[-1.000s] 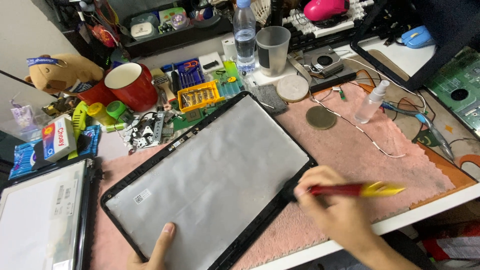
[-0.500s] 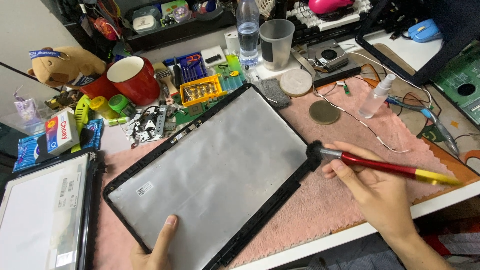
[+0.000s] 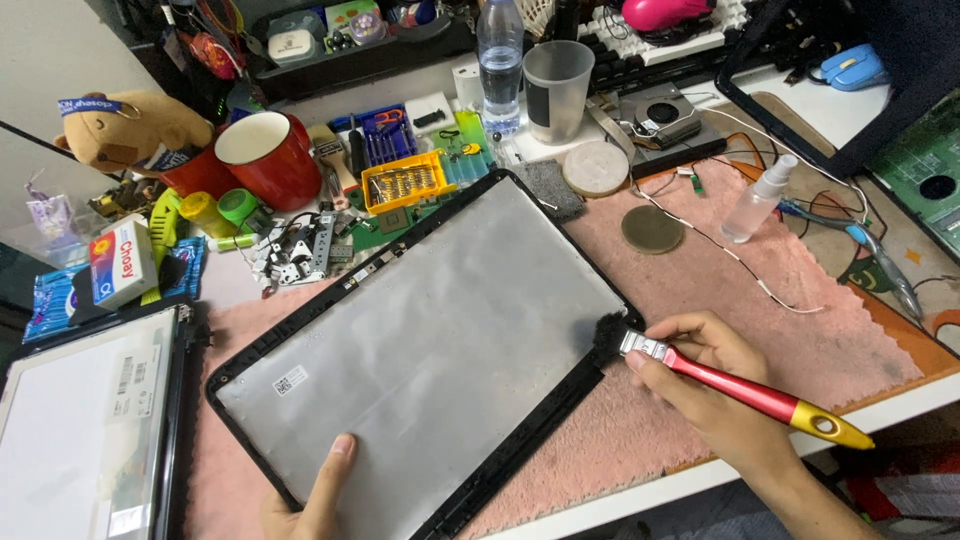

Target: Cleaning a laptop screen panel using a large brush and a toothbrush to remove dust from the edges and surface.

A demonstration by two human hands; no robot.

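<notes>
Now brushing step: right hand pinches brush, bristles on lid edge at 3 o'clock; left hand presses lid at 6 o'clock. Next: likely sweep along frame.

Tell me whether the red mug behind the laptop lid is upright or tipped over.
Upright. The red mug stands on its base with its round white mouth facing up. Whether anything is inside, the picture does not show.

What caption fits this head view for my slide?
Right hand brushes the laptop lid edge with a red-handled brush; left hand steadies it.
</notes>
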